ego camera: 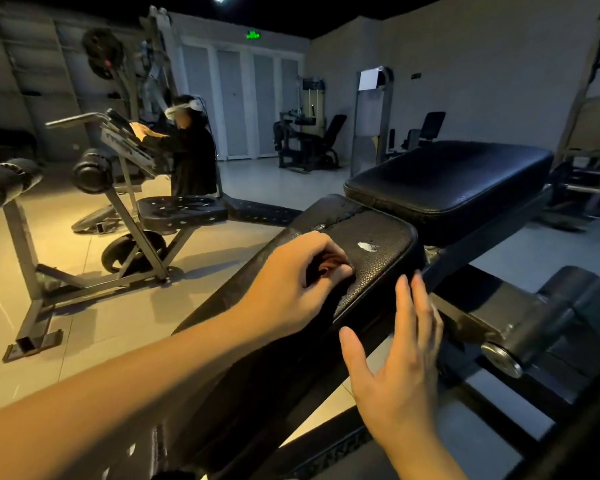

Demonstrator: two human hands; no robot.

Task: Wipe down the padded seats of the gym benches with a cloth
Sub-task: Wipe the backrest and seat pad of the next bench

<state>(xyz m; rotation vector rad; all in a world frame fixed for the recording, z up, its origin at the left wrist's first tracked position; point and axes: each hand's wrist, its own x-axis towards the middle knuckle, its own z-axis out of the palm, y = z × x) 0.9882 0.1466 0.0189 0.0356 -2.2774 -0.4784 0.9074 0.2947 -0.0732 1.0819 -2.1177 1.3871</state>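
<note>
Nothing reads clearly. The green lit sign (253,35) above the doors (243,102) is too blurred, as is the pale lettering on the bench frame (158,441).

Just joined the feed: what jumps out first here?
The two hands in the foreground: the left hand curled on the near seat pad, the right hand open beside its edge. A white scuff marks that pad, and at left a person in a headset stands at another bench.
</note>
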